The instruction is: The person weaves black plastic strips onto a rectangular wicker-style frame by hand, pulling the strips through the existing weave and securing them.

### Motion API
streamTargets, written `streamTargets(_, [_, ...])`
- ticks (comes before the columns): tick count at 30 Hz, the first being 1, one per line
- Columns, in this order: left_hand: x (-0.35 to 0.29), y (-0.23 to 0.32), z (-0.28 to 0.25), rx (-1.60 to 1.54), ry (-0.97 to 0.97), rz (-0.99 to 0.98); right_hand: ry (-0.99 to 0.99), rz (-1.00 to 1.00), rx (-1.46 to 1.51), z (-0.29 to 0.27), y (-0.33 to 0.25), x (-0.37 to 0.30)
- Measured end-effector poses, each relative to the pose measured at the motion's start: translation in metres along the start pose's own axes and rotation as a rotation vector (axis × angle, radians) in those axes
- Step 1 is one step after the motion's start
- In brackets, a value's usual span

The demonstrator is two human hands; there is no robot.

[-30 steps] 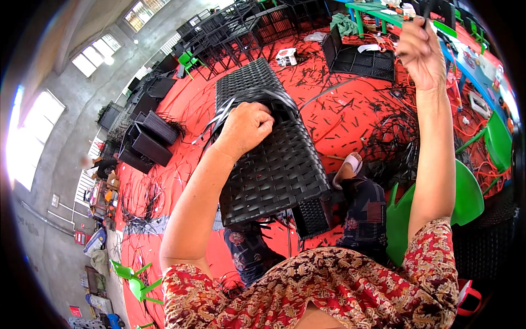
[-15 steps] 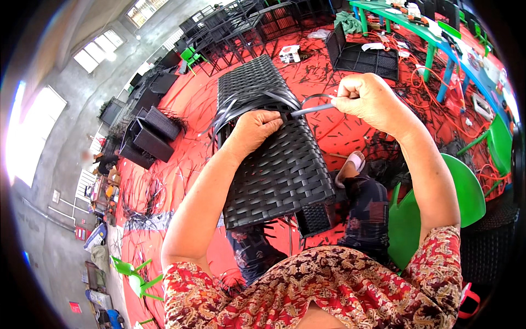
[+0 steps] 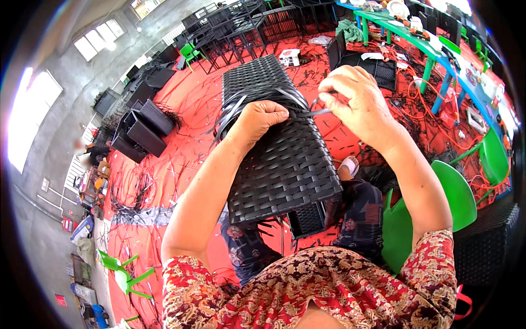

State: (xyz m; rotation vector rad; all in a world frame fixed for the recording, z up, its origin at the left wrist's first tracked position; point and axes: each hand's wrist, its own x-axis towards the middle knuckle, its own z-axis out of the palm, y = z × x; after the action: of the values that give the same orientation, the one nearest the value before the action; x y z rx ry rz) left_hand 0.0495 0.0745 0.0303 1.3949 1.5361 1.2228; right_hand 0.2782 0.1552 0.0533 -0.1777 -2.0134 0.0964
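Note:
A long piece of black woven wicker furniture (image 3: 285, 170) lies in front of me, its near end by my knees. Across its middle runs a bundle of loose, shiny black plastic strips (image 3: 268, 97). My left hand (image 3: 257, 122) rests on the weave just below that bundle, thumb and forefinger pinched together at a strip. Past the right edge of the weave, my right hand (image 3: 356, 104) is raised with bent fingers about a flat dark strip (image 3: 313, 113). That strip runs from the weave by my left fingertips and loops near my right fingers.
Red floor covering (image 3: 181, 159) is strewn with strip offcuts. A green chair (image 3: 452, 194) stands close by my right elbow. Black woven pieces (image 3: 145, 129) stand at the left, and a long green table (image 3: 405, 30) with clutter is at the far right.
My right hand has shifted slightly left, closer to the weave, and its fingers have changed their grip. Less of the strip stretches between my hands. The left hand stays at the same place on the weave.

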Motion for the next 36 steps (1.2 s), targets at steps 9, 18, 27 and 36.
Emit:
streamTargets(9, [-0.003, -0.002, -0.018, -0.152, 0.081, 0.215, -0.356, 0.427, 0.453, 0.079, -0.008, 0.013])
streamTargets(18, [-0.015, -0.01, -0.026, 0.114, 0.266, 0.394, -0.421, 0.64, 0.824, 0.096, -0.002, 0.014])
streamTargets(27, [-0.014, -0.022, -0.043, 0.925, 0.112, 0.188, -0.251, 0.568, 0.477, 0.1, -0.012, 0.008])
streamTargets(36, [-0.012, -0.023, -0.041, 0.985, -0.063, 0.165, -0.166, 0.528, 0.369, 0.103, -0.017, 0.004])
